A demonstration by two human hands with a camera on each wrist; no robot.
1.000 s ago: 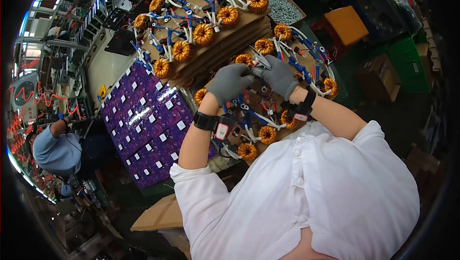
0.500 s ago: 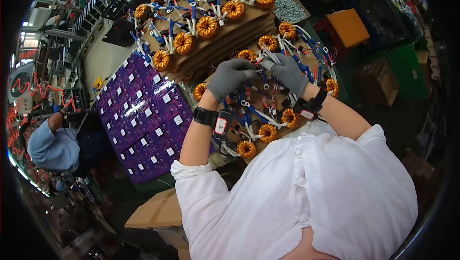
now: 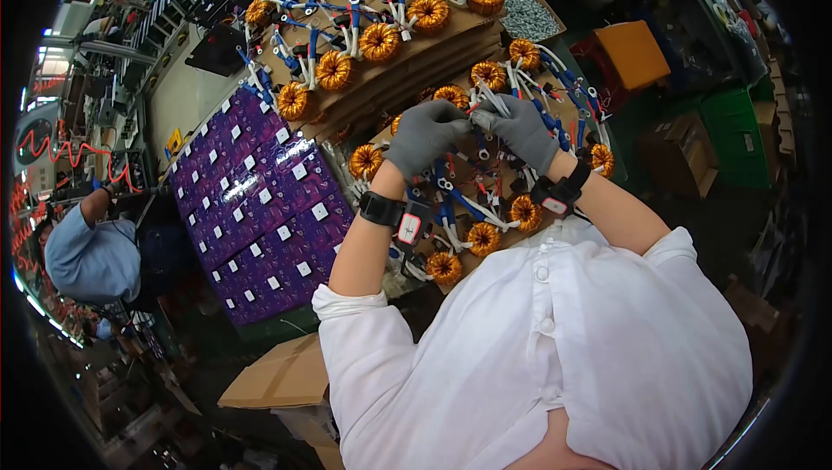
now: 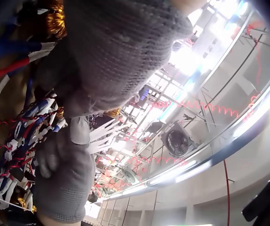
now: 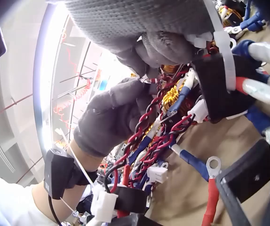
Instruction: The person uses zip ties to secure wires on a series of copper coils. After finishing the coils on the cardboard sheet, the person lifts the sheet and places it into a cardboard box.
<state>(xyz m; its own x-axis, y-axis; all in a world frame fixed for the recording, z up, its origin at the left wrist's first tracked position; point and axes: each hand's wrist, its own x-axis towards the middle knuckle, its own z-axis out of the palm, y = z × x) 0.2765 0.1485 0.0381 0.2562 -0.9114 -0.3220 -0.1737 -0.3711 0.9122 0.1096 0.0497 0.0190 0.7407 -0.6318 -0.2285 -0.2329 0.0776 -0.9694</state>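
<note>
Both hands wear grey knit gloves and meet fingertip to fingertip over the wired coils. My left hand (image 3: 427, 136) pinches a twisted red-and-black wire (image 5: 146, 113) near its end. A bundle of white cable ties (image 4: 105, 136) is gripped in my right hand (image 3: 525, 134), their ends sticking up past the fingers. Copper-wound ring coils (image 3: 488, 76) lie around the hands, with blue-and-white leads tipped by ring terminals (image 5: 213, 165). In the right wrist view, a white cable tie (image 5: 225, 52) crosses a black block (image 5: 215, 94) beside the right hand. The gloves partly hide the wire's end.
Stacked cardboard sheets (image 3: 416, 67) carry more coils behind the hands. Purple printed panels (image 3: 260, 210) with white squares lie at left. A box of small metal parts (image 3: 529, 11) stands at the back. Another person (image 3: 95, 253) is at far left; an open carton (image 3: 282, 375) sits below.
The head view has shifted slightly. My hands stay together over the coils, and the cable ties in the right hand now stand out more clearly above its fingers.
</note>
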